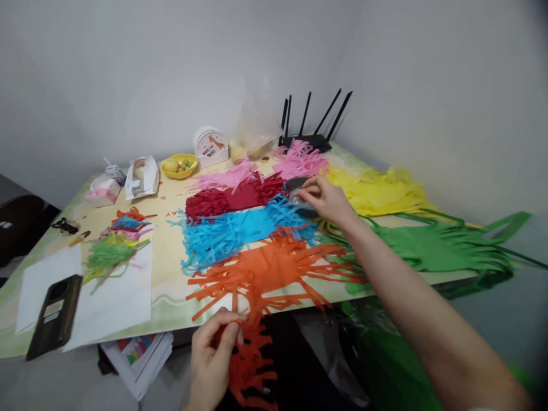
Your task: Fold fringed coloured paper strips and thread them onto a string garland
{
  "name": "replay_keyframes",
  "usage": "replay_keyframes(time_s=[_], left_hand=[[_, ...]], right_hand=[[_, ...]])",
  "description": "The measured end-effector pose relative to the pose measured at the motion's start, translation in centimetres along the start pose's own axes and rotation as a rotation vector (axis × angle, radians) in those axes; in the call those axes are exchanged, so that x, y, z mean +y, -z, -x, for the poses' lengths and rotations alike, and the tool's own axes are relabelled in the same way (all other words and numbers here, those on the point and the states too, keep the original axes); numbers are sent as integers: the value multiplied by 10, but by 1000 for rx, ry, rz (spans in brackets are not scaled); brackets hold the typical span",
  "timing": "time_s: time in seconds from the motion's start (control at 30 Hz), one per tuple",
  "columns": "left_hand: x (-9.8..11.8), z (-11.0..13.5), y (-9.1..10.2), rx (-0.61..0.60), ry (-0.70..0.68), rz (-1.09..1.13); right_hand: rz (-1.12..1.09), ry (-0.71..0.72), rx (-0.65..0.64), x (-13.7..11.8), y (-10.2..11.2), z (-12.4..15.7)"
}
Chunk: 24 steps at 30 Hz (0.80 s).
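Observation:
My left hand (pixel 216 354) is closed at the table's front edge, pinching a strip of orange fringed paper (pixel 252 357) that hangs down over my lap. My right hand (pixel 325 197) reaches across to a dark round dish (pixel 299 182), thumb and fingertips pressed together over a small clear, shiny thing I cannot make out. Around my hands lie bundles of cut paper: an orange one (pixel 269 265), a blue one (pixel 246 225), a dark red one (pixel 240 197), a yellow one (pixel 381 191) and a green one (pixel 436 245), their edges cut into fringes.
Pink fringed paper (pixel 302 160) lies before a black router (pixel 308 141) with upright antennas. A yellow fruit bowl (pixel 186 173) and a white clock (pixel 210 145) stand at the back. To the left are small colored tassels (pixel 113 251), white paper (pixel 132 302) and a dark phone (pixel 55 317).

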<state>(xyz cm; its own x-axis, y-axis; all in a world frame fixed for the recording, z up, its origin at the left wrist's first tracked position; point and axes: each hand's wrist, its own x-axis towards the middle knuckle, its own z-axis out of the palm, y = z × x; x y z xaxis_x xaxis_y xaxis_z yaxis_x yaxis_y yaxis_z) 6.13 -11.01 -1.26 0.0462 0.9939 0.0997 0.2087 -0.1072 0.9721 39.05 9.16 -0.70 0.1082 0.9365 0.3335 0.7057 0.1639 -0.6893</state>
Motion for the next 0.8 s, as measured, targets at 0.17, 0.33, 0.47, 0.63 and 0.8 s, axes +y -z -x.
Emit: replay_keyframes(time_s=[0.17, 0.33, 0.47, 0.63, 0.8], left_hand=[[-2, 2, 1, -9, 9, 42], [-3, 4, 0, -17, 23, 80], [-1, 5, 0, -14, 25, 123], [1, 6, 0, -14, 13, 145], [2, 7, -1, -9, 18, 153]], right_hand=[[-650, 107, 48, -57, -29, 77], [-850, 81, 36, -96, -57, 131], [-928, 25, 7, -113, -66, 151], [-972, 16, -15, -127, -71, 167], [-971, -1, -6, -136, -82, 180]])
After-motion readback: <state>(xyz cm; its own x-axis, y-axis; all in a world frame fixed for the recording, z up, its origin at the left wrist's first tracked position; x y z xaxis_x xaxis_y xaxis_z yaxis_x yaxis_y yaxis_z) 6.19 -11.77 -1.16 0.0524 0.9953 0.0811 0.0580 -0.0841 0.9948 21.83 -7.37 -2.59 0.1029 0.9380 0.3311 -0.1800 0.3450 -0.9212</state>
